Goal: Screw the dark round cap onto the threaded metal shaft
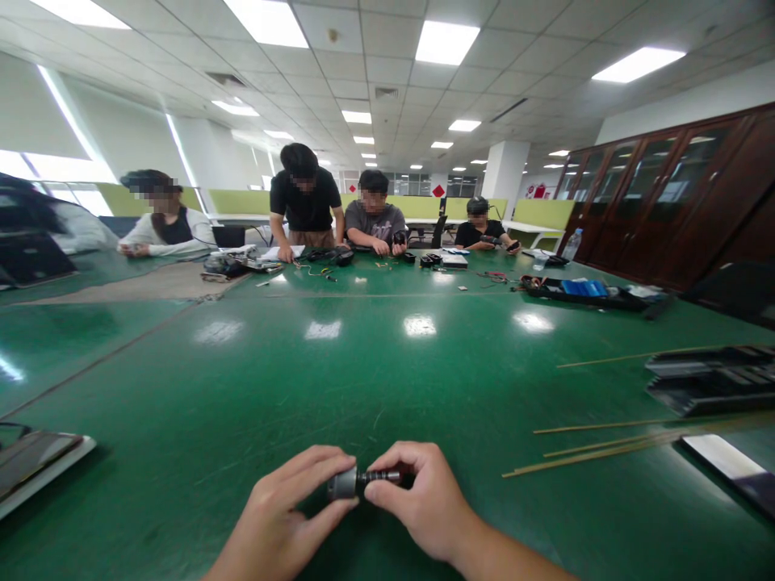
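Low in the middle of the view, my left hand (296, 504) grips a grey metal cylinder (343, 483) between thumb and fingers. A dark ribbed shaft (380, 477) extends from the cylinder's right side, and my right hand (424, 492) pinches it with thumb and forefinger. The cylinder and shaft lie in line, roughly level, just above the green table (303, 363). The right end of the shaft is partly hidden by my right hand's fingers.
Thin sticks (581, 461), black trays (714, 379) and a phone-like slab (726, 468) lie at the right. A white-edged device (42, 464) sits at the left. Across the table, several people work among tools, cables and a long black case (590, 294).
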The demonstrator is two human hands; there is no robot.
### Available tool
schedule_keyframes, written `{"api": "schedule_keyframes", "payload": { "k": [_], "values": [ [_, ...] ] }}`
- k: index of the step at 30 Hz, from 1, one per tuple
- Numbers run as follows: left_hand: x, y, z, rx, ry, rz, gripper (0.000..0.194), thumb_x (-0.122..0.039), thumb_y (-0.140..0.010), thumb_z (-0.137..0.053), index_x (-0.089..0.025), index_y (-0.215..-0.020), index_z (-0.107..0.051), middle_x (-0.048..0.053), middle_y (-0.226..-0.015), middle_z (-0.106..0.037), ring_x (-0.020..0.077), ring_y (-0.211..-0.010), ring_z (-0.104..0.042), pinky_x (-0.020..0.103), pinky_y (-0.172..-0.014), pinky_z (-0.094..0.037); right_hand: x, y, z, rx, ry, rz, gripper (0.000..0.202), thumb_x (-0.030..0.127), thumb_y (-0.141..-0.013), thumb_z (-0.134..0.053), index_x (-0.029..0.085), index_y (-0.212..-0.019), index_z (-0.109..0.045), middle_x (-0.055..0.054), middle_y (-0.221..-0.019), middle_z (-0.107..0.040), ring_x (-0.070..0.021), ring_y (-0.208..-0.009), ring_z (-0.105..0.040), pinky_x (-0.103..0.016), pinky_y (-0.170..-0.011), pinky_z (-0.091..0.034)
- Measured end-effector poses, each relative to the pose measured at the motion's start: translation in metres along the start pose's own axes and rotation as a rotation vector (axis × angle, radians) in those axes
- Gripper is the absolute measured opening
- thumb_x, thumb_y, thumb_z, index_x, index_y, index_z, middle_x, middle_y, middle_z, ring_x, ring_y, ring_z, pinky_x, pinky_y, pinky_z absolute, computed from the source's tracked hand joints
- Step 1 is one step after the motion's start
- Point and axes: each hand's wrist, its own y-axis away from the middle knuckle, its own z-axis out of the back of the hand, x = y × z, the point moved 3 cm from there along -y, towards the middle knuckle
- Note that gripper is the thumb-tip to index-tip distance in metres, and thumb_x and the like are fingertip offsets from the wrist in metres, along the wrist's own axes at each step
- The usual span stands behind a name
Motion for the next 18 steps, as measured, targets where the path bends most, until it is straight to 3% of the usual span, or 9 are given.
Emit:
{"api": "schedule_keyframes", "payload": {
  "k": [18],
  "values": [
    [0.0013,-0.0002,0.0024,-0.006,-0.012,0.001,0.034,-0.03,-0.086,-0.075,-0.028,-0.119,-0.067,0.005,-0.11,-0.072,0.0174,-0.099,-0.072,0.024,-0.086,-0.06,0.0023,0.0014,0.0009,-0.012,-0.017,-0.011,0.011,0.024,-0.075,-0.076,0.016,-0.082,-0.078,-0.001,-0.068,-0.067,-0.0151,-0.065,-0.057,-0.025,-0.062,-0.043]
  ]
}}
